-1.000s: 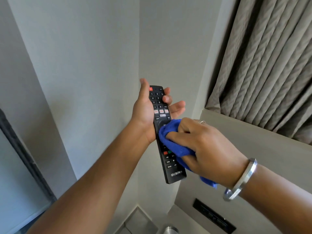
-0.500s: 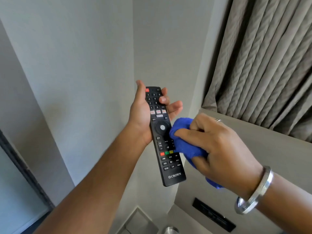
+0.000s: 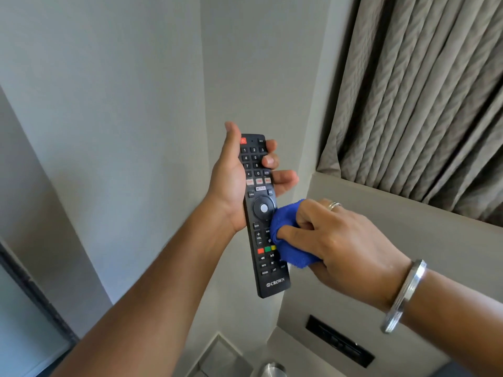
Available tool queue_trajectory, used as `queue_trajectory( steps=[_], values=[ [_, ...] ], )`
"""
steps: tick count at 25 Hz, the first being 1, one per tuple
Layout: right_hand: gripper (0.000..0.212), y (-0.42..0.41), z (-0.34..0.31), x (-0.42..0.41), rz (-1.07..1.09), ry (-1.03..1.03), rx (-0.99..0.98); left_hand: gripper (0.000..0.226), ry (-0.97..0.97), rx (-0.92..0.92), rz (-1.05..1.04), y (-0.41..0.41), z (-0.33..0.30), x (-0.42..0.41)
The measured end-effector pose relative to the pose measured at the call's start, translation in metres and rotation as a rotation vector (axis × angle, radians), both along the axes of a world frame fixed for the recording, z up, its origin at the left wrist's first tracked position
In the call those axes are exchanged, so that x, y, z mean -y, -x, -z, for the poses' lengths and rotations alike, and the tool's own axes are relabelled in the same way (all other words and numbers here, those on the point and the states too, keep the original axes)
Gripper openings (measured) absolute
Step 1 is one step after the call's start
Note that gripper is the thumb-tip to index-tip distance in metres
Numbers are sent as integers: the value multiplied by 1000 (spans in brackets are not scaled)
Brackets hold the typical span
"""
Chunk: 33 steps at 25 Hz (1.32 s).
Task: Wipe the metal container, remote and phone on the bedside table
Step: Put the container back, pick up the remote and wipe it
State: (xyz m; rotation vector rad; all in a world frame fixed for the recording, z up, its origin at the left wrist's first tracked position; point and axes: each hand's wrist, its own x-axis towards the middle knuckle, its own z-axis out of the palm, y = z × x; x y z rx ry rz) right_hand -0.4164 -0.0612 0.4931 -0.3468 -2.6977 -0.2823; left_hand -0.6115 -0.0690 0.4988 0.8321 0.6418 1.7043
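Observation:
A black remote (image 3: 260, 213) with its buttons facing me is held up in front of the wall by my left hand (image 3: 231, 183), which grips its upper half from behind. My right hand (image 3: 340, 243) is bunched around a blue cloth (image 3: 291, 238) and presses it against the remote's right edge, beside the coloured buttons. Just the top of the metal container (image 3: 272, 370) shows at the bottom edge. No phone is in view.
A grey curtain (image 3: 422, 91) hangs at the upper right above a beige padded panel (image 3: 408, 240) with a dark socket strip (image 3: 339, 341). Plain walls fill the left and middle, with a dark frame (image 3: 35, 292) at the far left.
The cloth was on the remote's middle, came off to the right, and now touches its right edge lower down. My left hand kept the remote up throughout.

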Motion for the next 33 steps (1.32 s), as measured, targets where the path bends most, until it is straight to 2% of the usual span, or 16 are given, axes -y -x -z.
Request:
queue_trajectory(
  steps=[4, 7, 11, 19, 23, 27, 30, 33],
  values=[
    [25, -10, -7, -5, 101, 34, -25, 71, 18, 35, 6, 7, -1, -2],
    [25, -14, -9, 8, 40, 114, -124, 70, 47, 72, -31, 7, -1, -5],
    [28, -5, 7, 38, -16, 155, -65, 71, 32, 123, -24, -3, -5, -9],
    [29, -8, 17, 22, 135, 210, -136, 71, -17, 110, -26, -7, -12, -7],
    [21, -20, 15, 8, 305, 180, -72, 68, 2, 198, 9, 3, -7, -1],
    [24, -28, 15, 26, 181, 164, -203, 67, 14, 195, -70, 8, -7, -2],
    [29, -17, 23, 45, 83, 175, -164, 68, 13, 185, -44, 1, -8, -4],
    [29, -13, 25, 32, 129, 172, -145, 69, -27, 149, -49, 2, -10, -3]
  ],
)
